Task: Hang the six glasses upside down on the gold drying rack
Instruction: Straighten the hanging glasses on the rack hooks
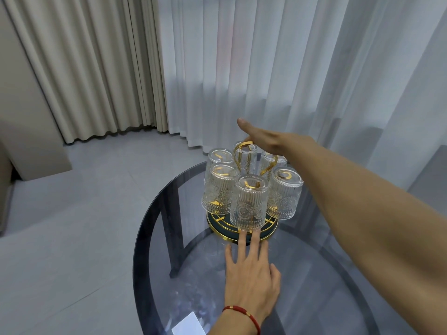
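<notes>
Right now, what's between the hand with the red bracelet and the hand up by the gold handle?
In the head view, the nearest glass, upside down on the gold rack.

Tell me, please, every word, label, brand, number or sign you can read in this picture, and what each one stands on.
None can be read.
The white card at the near edge of the glass table shows a blank face.
The glasses on the gold drying rack bear only pressed ribs and flower patterns, no lettering.
The red bracelet on the left hand carries no text.
</notes>
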Tool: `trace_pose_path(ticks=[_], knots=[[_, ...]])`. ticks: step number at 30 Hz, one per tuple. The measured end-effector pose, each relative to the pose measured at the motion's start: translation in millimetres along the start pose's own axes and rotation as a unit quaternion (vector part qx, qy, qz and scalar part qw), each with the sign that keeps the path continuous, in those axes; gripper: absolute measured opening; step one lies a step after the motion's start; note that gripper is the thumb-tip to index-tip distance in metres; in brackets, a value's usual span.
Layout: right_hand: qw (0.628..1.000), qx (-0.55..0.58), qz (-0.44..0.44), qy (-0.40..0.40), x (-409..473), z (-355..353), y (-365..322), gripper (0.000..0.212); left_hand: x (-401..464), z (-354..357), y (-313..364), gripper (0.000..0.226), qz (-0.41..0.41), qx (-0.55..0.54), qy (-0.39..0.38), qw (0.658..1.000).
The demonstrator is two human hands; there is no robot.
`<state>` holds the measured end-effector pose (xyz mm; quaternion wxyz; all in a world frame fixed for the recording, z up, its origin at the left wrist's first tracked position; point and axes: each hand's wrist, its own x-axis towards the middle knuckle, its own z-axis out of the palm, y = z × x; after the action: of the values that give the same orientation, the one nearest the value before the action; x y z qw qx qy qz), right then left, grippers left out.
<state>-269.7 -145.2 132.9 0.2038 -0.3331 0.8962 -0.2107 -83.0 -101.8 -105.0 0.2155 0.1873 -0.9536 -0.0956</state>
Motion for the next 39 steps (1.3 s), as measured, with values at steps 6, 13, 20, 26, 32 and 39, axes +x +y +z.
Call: trace_pose_path(ticks=[6, 13, 20, 26, 32, 39], knots=[[1.000, 0.014, -0.004, -0.001, 0.3, 1.2, -0.1, 0.099, 0.4, 0.0, 0.4, 0.049, -0.002, 0.000, 0.000, 1.000], [1.000, 0.022, -0.008, 0.004, -3.3, 0.0, 0.1, 0.097, 0.4, -0.1, 0.4, 0.049, -0.002, -0.001, 0.001, 1.000], [0.998, 0.034, -0.042, 0.023, 6.4, 0.0, 8.7, 0.109, 0.3, 0.4, -0.1, 0.050, -0.004, -0.004, 0.001, 1.000], [0.989, 0.040, -0.126, 0.073, 2.5, 0.9, 5.8, 0.088, -0.2, -0.1, 0.4, 0.050, -0.005, -0.005, 0.003, 1.000], [0.938, 0.080, -0.260, 0.216, -14.2, 0.1, -12.3, 0.048, 0.6, 0.4, 0.9, 0.050, -0.007, -0.004, 0.002, 1.000], [0.933, -0.295, -0.204, 0.027, -17.1, 24.1, -29.4, 0.055, 0.7, 0.4, 0.2, 0.047, -0.007, -0.009, 0.001, 1.000]])
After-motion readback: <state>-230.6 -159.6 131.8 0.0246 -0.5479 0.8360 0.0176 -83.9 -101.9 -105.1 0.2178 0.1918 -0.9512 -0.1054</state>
